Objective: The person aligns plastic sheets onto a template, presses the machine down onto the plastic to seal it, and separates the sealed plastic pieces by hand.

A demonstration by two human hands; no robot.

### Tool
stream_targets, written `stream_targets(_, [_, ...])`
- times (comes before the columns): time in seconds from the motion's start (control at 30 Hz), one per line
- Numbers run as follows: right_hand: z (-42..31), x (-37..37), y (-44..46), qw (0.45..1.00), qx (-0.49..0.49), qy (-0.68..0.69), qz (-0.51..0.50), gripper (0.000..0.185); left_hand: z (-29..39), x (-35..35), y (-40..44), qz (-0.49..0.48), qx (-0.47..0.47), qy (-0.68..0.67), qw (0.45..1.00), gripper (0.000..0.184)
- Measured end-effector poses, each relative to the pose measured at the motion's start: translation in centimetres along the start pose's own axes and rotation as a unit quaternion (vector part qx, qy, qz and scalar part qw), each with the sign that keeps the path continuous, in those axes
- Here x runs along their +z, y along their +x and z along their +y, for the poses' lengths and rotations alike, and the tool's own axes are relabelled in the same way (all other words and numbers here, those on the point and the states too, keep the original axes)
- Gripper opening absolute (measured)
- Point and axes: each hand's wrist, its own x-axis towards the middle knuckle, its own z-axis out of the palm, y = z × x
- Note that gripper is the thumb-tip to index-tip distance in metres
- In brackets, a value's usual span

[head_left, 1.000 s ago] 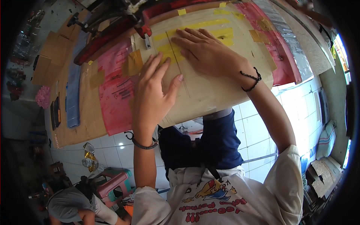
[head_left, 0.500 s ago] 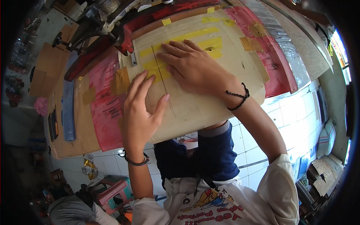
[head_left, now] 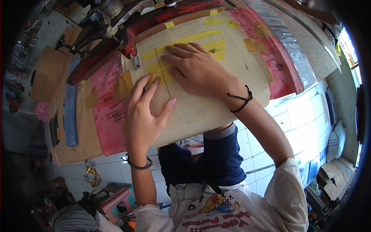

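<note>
My left hand (head_left: pixel 143 112) rests on the left part of a beige sheet (head_left: pixel 208 110), thumb and fingers spread apart, holding nothing. Palm down, my right hand (head_left: pixel 201 69) lies on the same sheet, its fingers stretched over yellow tape strips (head_left: pixel 154 69). A thin dark line runs down the sheet between the hands. Just above my left fingertips sits a small metal piece (head_left: pixel 136 62). Red plastic sheeting (head_left: pixel 110 129) shows to the left of the beige sheet, with brown tape (head_left: pixel 124 83) across its edge.
A red machine frame (head_left: pixel 170 23) with dark metal parts spans the table's far side. Along the left lie a blue strip (head_left: pixel 71 116) and cardboard (head_left: pixel 48 73). A pink stool (head_left: pixel 119 203) and another person (head_left: pixel 75 218) are at lower left; a white sack (head_left: pixel 336 143) stands right.
The view has shifted, so the table and both hands appear lower and further left than a second ago. Both hands keep nearly the same pose on the beige sheet.
</note>
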Motion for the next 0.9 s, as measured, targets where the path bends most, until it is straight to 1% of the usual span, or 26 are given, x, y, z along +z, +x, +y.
stream_targets(0.37, [-0.03, 0.0, -0.06, 1.0, 0.01, 0.004, -0.017, 0.038, 0.1, 0.01, -0.08, 0.002, -0.011, -0.002, 1.0, 0.063])
stream_targets(0.57, [0.24, -0.03, -0.01, 1.0, 0.0, 0.009, -0.027, 0.038, 0.59, -0.35, -0.04, 0.002, -0.02, -0.003, 1.0, 0.061])
stream_targets(0.7, [0.2, -0.1, 0.14, 0.999, -0.004, 0.014, -0.035, 0.038, 0.12, -0.15, -0.11, 0.012, -0.007, 0.0, 1.0, 0.06])
stream_targets(0.8, [-0.02, 0.37, 0.17, 0.999, -0.02, 0.016, 0.037, 0.033, 0.03, -0.1, -0.21, 0.017, -0.005, 0.002, 1.0, 0.059])
stream_targets(0.9, [0.07, -0.15, 0.22, 0.999, -0.007, 0.021, -0.027, 0.037, 0.19, -0.15, -0.26, 0.013, -0.004, 0.003, 1.0, 0.058])
